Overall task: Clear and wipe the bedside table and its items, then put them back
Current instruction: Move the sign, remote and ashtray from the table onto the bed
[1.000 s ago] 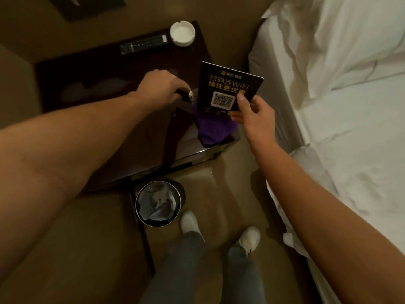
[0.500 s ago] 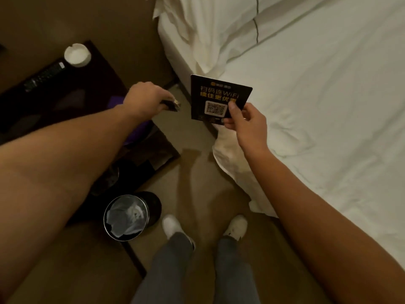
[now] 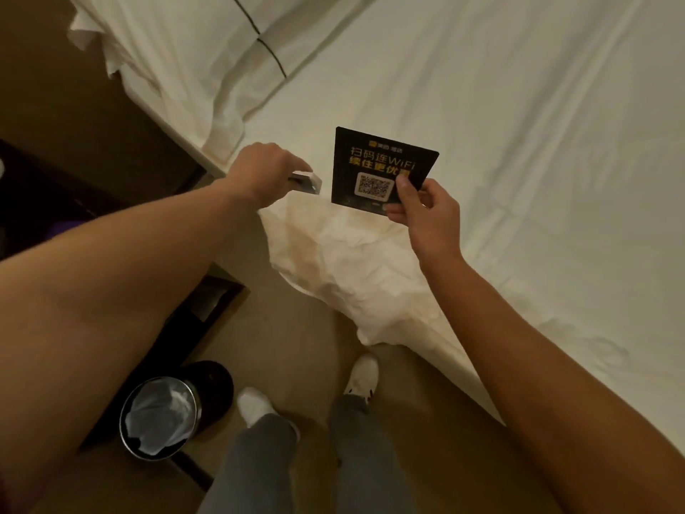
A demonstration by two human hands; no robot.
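**Two items held over the bed edge**

Much of the dark wooden bedside counter (image 3: 44, 202) is cut off by the left border and covered by the person's left forearm; only a dark corner and a smear of something purple (image 3: 65, 228) on it can be made out, and what that purple thing is cannot be told. The small object in the left hand (image 3: 265, 172) is mostly hidden: only a pale, silvery-white rectangular end (image 3: 309, 181) sticks out past the curled fingers, and its kind cannot be told.

The flat black square sign card (image 3: 381, 166) reads clearly in part: yellow and white Chinese lettering with the word "WiFi" in the top line, a white QR code panel below, and a small orange logo at the top. The thumb covers the end of the second line of text, and the small print at the card's foot is too fine to read.

The right hand (image 3: 422, 207) pinches the card at its lower right corner, thumb on the printed face, holding it upright above the rumpled white bed sheet (image 3: 519, 161). The left hand is closed round its object just beside the card's left edge, not touching it.

A round black waste bin with a clear liner (image 3: 163, 417) stands on the beige floor (image 3: 289, 328) near the person's white shoes (image 3: 252, 404).
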